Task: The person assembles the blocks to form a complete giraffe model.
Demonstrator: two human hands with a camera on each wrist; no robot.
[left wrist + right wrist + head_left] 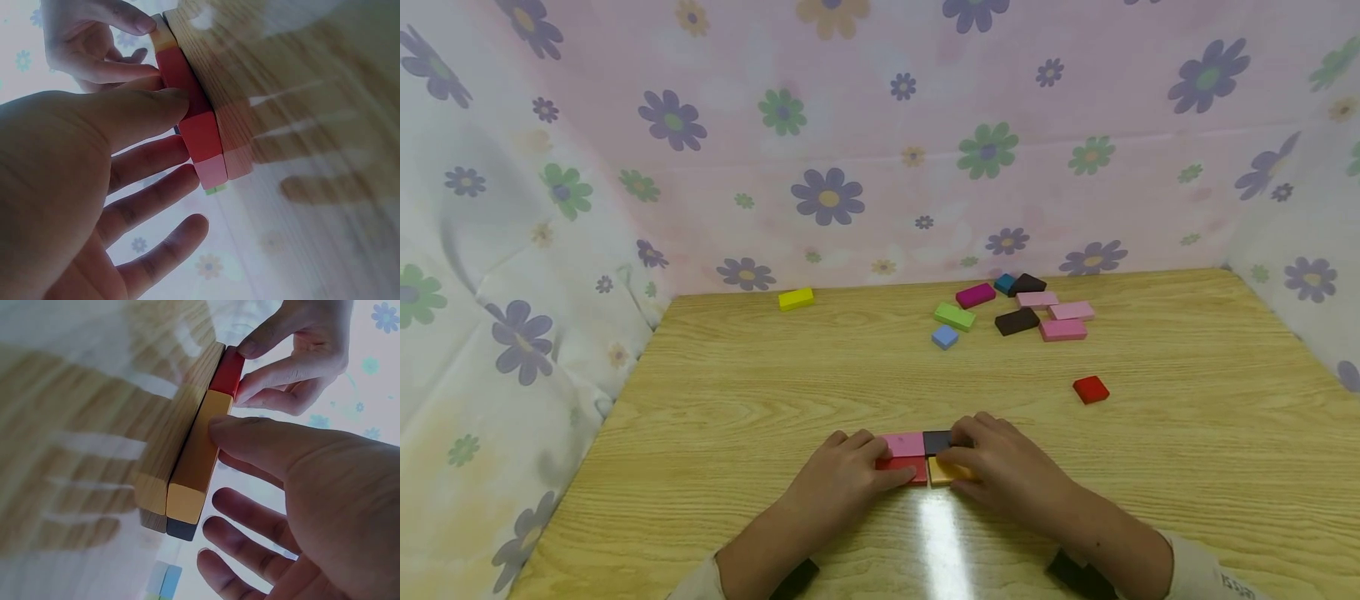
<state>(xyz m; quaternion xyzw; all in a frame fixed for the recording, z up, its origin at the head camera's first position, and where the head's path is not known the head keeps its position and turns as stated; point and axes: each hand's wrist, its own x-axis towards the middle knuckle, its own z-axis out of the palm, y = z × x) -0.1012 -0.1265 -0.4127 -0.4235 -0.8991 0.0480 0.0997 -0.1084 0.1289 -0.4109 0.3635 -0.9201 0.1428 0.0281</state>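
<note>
Four-part talk aside, a red block (901, 471) and a pink block (901, 445) lie side by side near the front of the table, my left hand (847, 471) around their left end. Its thumb presses the red block's near side, and its fingertips touch the pink block. Against their right ends lie an orange block (947, 472) and a black block (937, 442). My right hand (1011, 467) pinches this pair, thumb on the orange block's near face, as the right wrist view shows. Part of the black block is hidden under the right fingers.
A small red block (1091, 389) lies to the right. Farther back are a light blue block (945, 337), a green block (955, 316), a magenta block (976, 295) and several pink and dark blocks. A yellow block (796, 299) sits back left. Flowered cloth (865, 150) surrounds the table (737, 375).
</note>
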